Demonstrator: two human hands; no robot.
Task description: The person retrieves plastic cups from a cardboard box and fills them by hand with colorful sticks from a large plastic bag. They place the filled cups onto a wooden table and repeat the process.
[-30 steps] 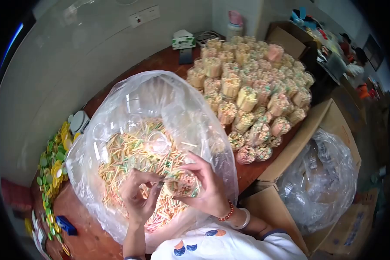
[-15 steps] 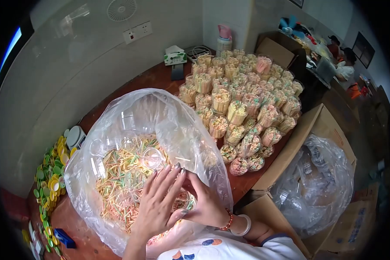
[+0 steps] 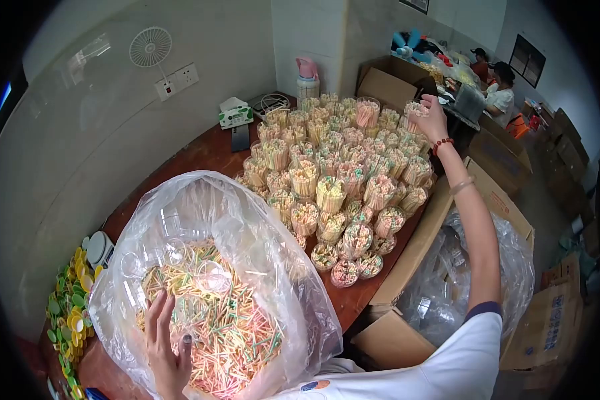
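My right hand [image 3: 429, 120] is stretched out to the back right of the table, its fingers closed on a clear cup of short pastel sticks [image 3: 415, 109]. That cup is at the far edge of a dense group of similar filled cups [image 3: 330, 193], some stacked on others. My left hand [image 3: 165, 343] holds nothing; its fingers are apart over the near left part of a large clear plastic bag [image 3: 207, 183]. Loose pink, yellow and green sticks [image 3: 247, 327] fill the bag. Several clear cups [image 3: 213, 277] lie on the sticks.
Yellow and green lids [image 3: 73, 300] lie at the left beside a white round-topped device [image 3: 100, 249]. A cardboard box [image 3: 393, 333] holding bagged clear cups is at the right. Tissues [image 3: 235, 113], a phone [image 3: 240, 138] and a bottle [image 3: 307, 83] stand at the back. Other people [image 3: 500, 97] sit beyond.
My right hand has gone from the bag to the far cups and now grips one. My left hand has moved left and spread its fingers. The view has shifted.
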